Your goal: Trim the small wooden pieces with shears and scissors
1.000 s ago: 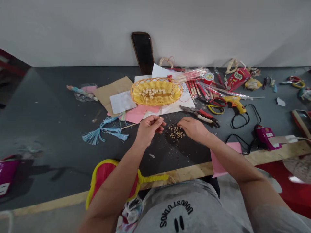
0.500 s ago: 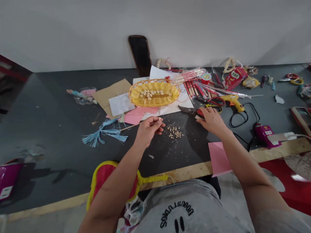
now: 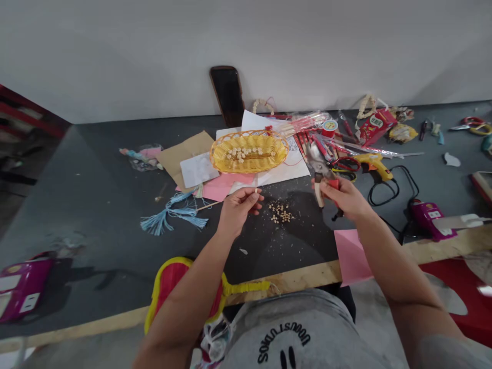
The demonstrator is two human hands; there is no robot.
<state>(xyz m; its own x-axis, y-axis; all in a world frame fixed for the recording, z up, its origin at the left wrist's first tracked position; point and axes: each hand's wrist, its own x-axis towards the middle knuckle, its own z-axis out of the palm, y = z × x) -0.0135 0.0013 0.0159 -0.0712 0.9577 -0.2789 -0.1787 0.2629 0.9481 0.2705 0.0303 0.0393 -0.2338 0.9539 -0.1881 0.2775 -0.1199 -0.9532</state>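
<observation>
Between the closed fingers of my left hand [image 3: 239, 209] is a thin wooden stick [image 3: 209, 206], its pale tip showing above the fingertips. My right hand [image 3: 344, 197] grips pruning shears [image 3: 320, 177] with red and pale handles, lifted off the table, blades pointing away from me. A pile of small wooden pieces [image 3: 281, 211] lies on the dark table between my hands, with crumbs around it. Behind it a yellow woven basket [image 3: 249, 163] holds small pale pieces. A blue tassel [image 3: 172, 215] lies left of my left hand.
A phone [image 3: 226, 95] leans on the wall. Right of the basket lie packaged sticks, red scissors and a yellow glue gun [image 3: 374, 165] with its cord. Pink paper [image 3: 351, 256] overhangs the front edge near my right forearm.
My right hand has picked up the pruning shears from the table and turned them upright. My left hand keeps its hold on the stick. The camera view has shifted slightly.
</observation>
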